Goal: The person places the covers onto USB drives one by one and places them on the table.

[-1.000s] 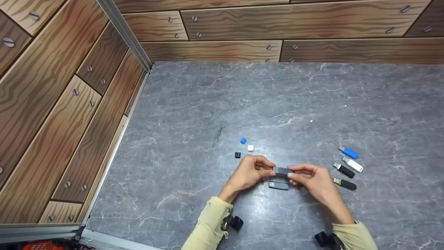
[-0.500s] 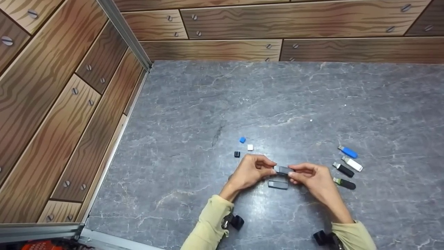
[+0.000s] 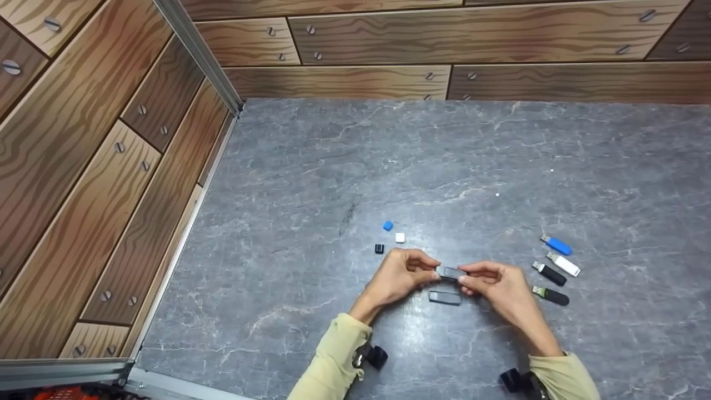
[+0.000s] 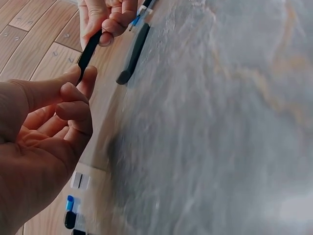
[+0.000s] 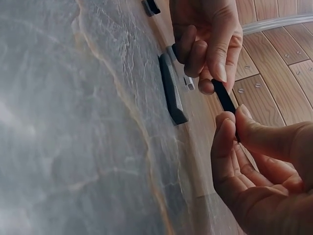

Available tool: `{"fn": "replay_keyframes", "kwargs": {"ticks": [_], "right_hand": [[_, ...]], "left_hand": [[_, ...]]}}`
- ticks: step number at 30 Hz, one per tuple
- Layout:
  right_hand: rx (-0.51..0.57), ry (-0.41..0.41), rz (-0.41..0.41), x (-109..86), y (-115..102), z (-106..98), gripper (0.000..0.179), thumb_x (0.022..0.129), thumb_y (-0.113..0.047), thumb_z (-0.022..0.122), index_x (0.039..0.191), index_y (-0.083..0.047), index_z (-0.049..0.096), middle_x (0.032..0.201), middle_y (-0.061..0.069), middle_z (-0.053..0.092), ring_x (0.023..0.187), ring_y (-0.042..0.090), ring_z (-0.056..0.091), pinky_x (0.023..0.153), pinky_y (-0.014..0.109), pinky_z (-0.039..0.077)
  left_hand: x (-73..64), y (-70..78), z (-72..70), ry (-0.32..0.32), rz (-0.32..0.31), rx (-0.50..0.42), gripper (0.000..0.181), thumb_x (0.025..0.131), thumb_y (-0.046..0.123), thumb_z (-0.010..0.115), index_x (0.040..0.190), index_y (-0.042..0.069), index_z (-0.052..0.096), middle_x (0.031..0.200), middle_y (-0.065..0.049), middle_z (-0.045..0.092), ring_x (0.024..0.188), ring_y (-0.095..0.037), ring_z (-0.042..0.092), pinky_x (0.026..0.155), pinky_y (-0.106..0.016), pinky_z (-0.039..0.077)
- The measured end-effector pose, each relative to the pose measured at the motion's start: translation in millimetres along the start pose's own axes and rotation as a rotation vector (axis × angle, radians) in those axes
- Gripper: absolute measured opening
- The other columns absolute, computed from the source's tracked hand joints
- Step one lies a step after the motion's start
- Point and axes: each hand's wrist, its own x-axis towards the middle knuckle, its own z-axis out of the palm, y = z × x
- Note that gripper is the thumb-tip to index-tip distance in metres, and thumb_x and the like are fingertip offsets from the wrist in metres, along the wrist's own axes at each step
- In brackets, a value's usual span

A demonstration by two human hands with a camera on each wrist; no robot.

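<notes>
A dark grey USB flash drive [image 3: 450, 273] is held level just above the table. My left hand [image 3: 395, 279] pinches its left end between thumb and fingertips. The thumb and fingers of my right hand [image 3: 501, 290] pinch the opposite end. Seen edge-on in the left wrist view, the same drive [image 4: 89, 53] looks thin and black, spanning both hands. Fingertips hide its two ends. Directly below it, on the table, lies a second dark grey flash drive [image 3: 445, 298], untouched by either hand.
Left of the hands lie three small caps: blue [image 3: 387, 225], white [image 3: 400, 238] and black [image 3: 379, 249]. Uncapped flash drives line the right side: blue [image 3: 557, 245], white [image 3: 564, 264], black [image 3: 550, 274], and black with green [image 3: 551, 295]. Wood-patterned panels [image 3: 355, 41] border the table.
Both hands keep their grip in nearly the same spot. The flash drive between them has tilted slightly, so its upper face looks a little lighter.
</notes>
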Motion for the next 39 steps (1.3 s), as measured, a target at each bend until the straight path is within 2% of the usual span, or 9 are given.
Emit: {"fn": "replay_keyframes", "kwargs": {"ticks": [5, 8, 11, 17, 21, 28, 33, 39], "right_hand": [[0.002, -0.024, -0.018, 1.2, 2, -2, 0.034, 0.094, -0.003, 0.077, 0.124, 0.010, 0.069, 0.098, 0.014, 0.082, 0.075, 0.007, 0.077, 0.073, 0.022, 0.064], [-0.011, -0.036, -0.040, 1.5, 2, -1, 0.034, 0.094, -0.003, 0.076, 0.124, 0.010, 0.069, 0.099, 0.016, 0.081, 0.075, 0.007, 0.076, 0.073, 0.022, 0.064], [-0.035, -0.043, -0.059, 1.5, 4, -1, 0.034, 0.095, -0.003, 0.076, 0.125, 0.010, 0.069, 0.100, 0.017, 0.081, 0.075, 0.006, 0.075, 0.073, 0.022, 0.064], [-0.074, -0.063, -0.092, 0.7, 8, -1, 0.037, 0.094, -0.003, 0.076, 0.128, 0.011, 0.066, 0.109, 0.025, 0.078, 0.078, 0.003, 0.075, 0.074, 0.020, 0.063], [-0.112, -0.066, -0.100, 0.1, 8, 1, 0.035, 0.093, -0.002, 0.076, 0.125, 0.011, 0.068, 0.111, 0.027, 0.078, 0.080, 0.001, 0.073, 0.075, 0.018, 0.062], [-0.246, -0.028, -0.159, -0.3, 6, 5, 0.029, 0.092, -0.006, 0.079, 0.118, 0.005, 0.073, 0.097, 0.018, 0.078, 0.072, 0.002, 0.067, 0.065, 0.018, 0.057], [-0.338, -0.009, -0.164, 0.1, 5, 7, 0.027, 0.090, -0.007, 0.080, 0.116, 0.002, 0.075, 0.093, 0.011, 0.076, 0.073, 0.003, 0.063, 0.066, 0.017, 0.055], [-0.375, 0.011, -0.182, 0.0, 4, 10, 0.026, 0.089, -0.005, 0.081, 0.114, 0.001, 0.076, 0.090, 0.010, 0.074, 0.074, 0.004, 0.061, 0.067, 0.016, 0.053]], "left_hand": [[-1.4, 2.4, -0.7, 0.019, 0.052, 0.173, 0.021, 0.091, 0.008, 0.081, 0.111, 0.004, 0.079, 0.100, -0.010, 0.082, 0.079, 0.000, 0.071, 0.074, -0.016, 0.060], [-2.0, 3.7, -1.2, 0.020, 0.080, 0.275, 0.022, 0.092, 0.012, 0.081, 0.112, 0.006, 0.079, 0.101, -0.008, 0.082, 0.078, 0.004, 0.067, 0.075, -0.013, 0.058], [-2.3, 4.6, -1.1, 0.011, 0.094, 0.332, 0.022, 0.093, 0.014, 0.081, 0.113, 0.007, 0.078, 0.101, -0.008, 0.082, 0.076, 0.005, 0.065, 0.073, -0.013, 0.056], [-2.5, 5.0, -1.8, -0.003, 0.114, 0.391, 0.020, 0.093, 0.013, 0.080, 0.112, 0.006, 0.079, 0.096, -0.007, 0.082, 0.070, 0.007, 0.060, 0.067, -0.011, 0.054], [-2.5, 6.2, -2.9, -0.016, 0.097, 0.416, 0.020, 0.093, 0.012, 0.080, 0.111, 0.005, 0.079, 0.096, -0.008, 0.081, 0.070, 0.007, 0.059, 0.066, -0.011, 0.053], [-3.8, 7.3, -2.2, -0.025, 0.081, 0.482, 0.019, 0.094, 0.012, 0.079, 0.112, 0.006, 0.078, 0.098, -0.006, 0.080, 0.075, 0.004, 0.063, 0.070, -0.010, 0.054], [-4.0, 7.5, -0.4, -0.018, 0.093, 0.536, 0.020, 0.093, 0.010, 0.080, 0.112, 0.005, 0.078, 0.099, -0.007, 0.078, 0.079, 0.000, 0.065, 0.073, -0.009, 0.054], [-5.1, 9.7, 1.3, -0.011, 0.123, 0.612, 0.017, 0.093, 0.010, 0.080, 0.110, 0.004, 0.078, 0.097, -0.007, 0.078, 0.079, -0.004, 0.066, 0.071, -0.009, 0.053]]}}
